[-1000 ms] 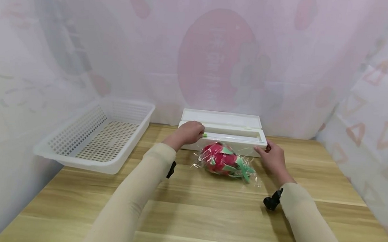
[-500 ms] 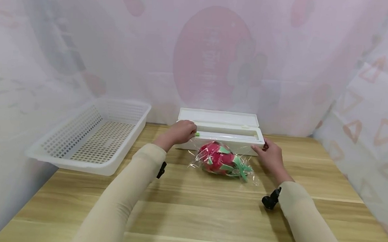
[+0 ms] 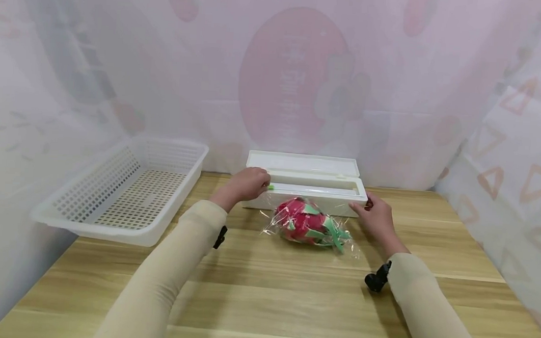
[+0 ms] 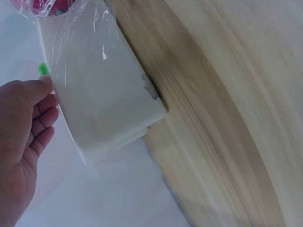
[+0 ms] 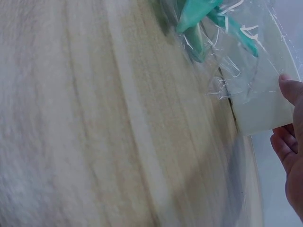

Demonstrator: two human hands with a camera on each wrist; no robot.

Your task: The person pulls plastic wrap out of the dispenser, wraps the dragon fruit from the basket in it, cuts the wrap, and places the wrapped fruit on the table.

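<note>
The dragon fruit (image 3: 305, 222) lies on the tabletop (image 3: 264, 291) between the two hands, loosely covered in clear cling film (image 3: 353, 247) that runs back up into the white film dispenser box (image 3: 310, 191) just behind it. The left hand (image 3: 246, 184) sits at the box's left end, its fingers curled with the fingertips pinching a small green slider (image 3: 271, 187) on the cutting rail; the left wrist view shows the green tab right at the fingertips. The right hand (image 3: 374, 215) rests at the box's right front corner, fingers bent against it as a brace; whether this grip also pinches the film edge cannot be told. Well out to the left of the left hand stands a white perforated basket (image 3: 127, 187), and a pink-patterned sheet (image 3: 303, 79) hangs behind everything.

The step in hand looks like cutting the film free from the roll. The next move would likely call for drawing the slider steadily along the rail toward the right hand while that hand keeps the box from shifting and the film stays taut.
</note>
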